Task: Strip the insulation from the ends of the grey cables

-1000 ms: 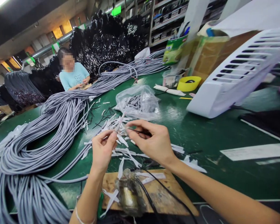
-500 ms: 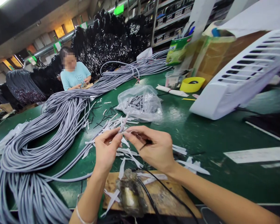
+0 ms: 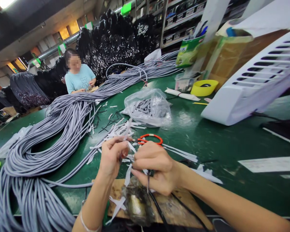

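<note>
My left hand (image 3: 113, 156) is closed in a pinch over the middle of the table. A blurred, pale grey cable end seems to stick up from its fingers. Close beside it on the right is my right hand (image 3: 157, 167), fingers curled in. A thin dark piece (image 3: 148, 182) shows at those fingers; its kind is unclear. Just beyond the right hand lie red-orange-handled scissors or cutters (image 3: 151, 139). White strips (image 3: 120, 129) are scattered around both hands. Below them, a brown board (image 3: 174, 206) carries a grimy metal block (image 3: 136, 201) and black cords (image 3: 156, 204).
Thick bundles of grey cable (image 3: 36, 151) cover the left side and run to the back. A clear bag (image 3: 147, 108) of small grey pieces lies ahead. A white slotted appliance (image 3: 229, 106), yellow tape roll (image 3: 204, 87) and green can (image 3: 189, 51) stand right. Another person (image 3: 79, 79) sits across.
My right hand has drawn away from the left fingertips, lower and toward me, curling its fingers. The red-orange handles have come into view behind it. My left hand stays nearly in place.
</note>
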A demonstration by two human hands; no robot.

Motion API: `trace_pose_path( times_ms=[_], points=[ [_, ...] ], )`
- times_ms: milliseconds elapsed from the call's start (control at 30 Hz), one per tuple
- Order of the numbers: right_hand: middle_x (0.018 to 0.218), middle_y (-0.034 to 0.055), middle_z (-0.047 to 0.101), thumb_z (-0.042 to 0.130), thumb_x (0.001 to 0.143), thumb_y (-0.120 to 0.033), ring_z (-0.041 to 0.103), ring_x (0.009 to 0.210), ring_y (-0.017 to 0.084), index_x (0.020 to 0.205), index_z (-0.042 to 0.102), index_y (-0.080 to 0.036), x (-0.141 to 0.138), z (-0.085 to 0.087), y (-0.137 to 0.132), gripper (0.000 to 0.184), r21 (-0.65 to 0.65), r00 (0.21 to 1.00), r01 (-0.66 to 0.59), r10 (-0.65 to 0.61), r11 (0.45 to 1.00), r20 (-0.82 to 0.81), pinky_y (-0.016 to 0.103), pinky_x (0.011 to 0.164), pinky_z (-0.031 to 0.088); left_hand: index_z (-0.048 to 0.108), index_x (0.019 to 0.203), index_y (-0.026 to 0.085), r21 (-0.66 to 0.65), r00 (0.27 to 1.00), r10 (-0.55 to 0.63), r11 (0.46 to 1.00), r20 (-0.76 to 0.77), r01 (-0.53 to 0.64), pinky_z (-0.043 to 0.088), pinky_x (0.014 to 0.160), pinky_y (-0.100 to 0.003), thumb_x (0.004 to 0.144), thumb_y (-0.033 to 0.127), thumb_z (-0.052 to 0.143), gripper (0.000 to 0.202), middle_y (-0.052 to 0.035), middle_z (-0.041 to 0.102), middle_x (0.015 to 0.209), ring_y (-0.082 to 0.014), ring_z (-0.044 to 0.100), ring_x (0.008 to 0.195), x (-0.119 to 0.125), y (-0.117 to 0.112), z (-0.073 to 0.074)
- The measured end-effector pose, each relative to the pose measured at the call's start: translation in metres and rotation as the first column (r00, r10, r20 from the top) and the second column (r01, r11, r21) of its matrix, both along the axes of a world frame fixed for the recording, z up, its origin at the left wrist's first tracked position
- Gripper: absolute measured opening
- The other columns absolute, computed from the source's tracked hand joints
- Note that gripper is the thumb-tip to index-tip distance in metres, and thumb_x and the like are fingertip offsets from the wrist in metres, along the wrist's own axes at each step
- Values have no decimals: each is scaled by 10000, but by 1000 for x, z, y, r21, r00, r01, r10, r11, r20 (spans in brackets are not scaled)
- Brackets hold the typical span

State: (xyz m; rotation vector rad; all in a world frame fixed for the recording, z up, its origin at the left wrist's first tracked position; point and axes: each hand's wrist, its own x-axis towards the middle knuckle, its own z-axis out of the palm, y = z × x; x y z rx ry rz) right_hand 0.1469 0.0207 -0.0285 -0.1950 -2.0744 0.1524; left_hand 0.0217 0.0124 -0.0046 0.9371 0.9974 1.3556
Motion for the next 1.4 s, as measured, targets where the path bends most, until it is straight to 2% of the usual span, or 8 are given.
trace_pose_path(
  times_ms=[200,300,467,633,867,1067,1200,1400],
  points=[
    [420,-49,428,461,772,-135,360,375,73,556,493,-200,-5,-2,-6,227,-109,954,131,-155,985,-256,232,407,297,681,738,100,61,998,53,997,-24,-52,233,426,-173,547,300,729,281,26,478,541,-33,330,455,-5,4,-1],
    [483,-44,465,570,764,-259,363,372,55,689,572,-175,0,5,2,112,-537,843,225,-439,813,-312,191,360,290,668,690,88,94,985,-17,995,-174,33,214,425,-183,574,343,738,289,32,443,513,-40,307,463,-1,3,-5],
    [502,-17,507,638,669,-448,419,404,68,610,566,-149,7,13,17,314,-776,919,31,-324,630,-226,183,349,328,618,570,102,124,906,-48,986,-420,110,195,434,-208,600,392,706,304,38,370,469,-62,272,475,3,1,-4],
    [549,7,560,594,716,-401,491,453,93,635,571,-151,10,14,17,264,-748,828,57,-450,662,-335,191,393,391,546,474,120,158,852,-20,980,-523,120,187,454,-219,632,365,669,316,36,306,474,-74,241,503,3,-1,-1],
    [480,-24,487,498,805,-319,432,427,74,573,533,-159,13,17,18,284,-626,934,153,-320,764,-162,188,400,346,567,500,117,145,881,-39,982,-472,121,203,450,-216,648,376,660,313,41,344,471,-68,256,480,2,-1,-1],
    [476,-19,522,496,813,-148,430,421,67,573,531,-163,10,11,10,244,-131,824,526,-542,840,-166,204,422,324,705,700,104,226,834,76,972,-546,60,324,505,-233,703,325,611,240,-27,580,574,-110,425,518,2,-2,-7],
    [487,-5,561,496,783,-93,486,427,87,614,540,-172,2,5,0,191,173,883,463,-435,869,-178,220,436,356,728,708,128,348,602,296,937,-741,-33,356,554,-255,712,208,587,162,-54,648,604,-140,503,542,0,1,-14],
    [593,-39,527,559,783,-138,403,394,55,835,573,-189,9,10,4,74,-321,688,557,-642,766,-339,192,395,334,718,664,114,290,635,256,956,-729,-53,320,497,-226,739,277,573,230,-19,609,547,-113,463,506,0,5,-14]
  ],
)
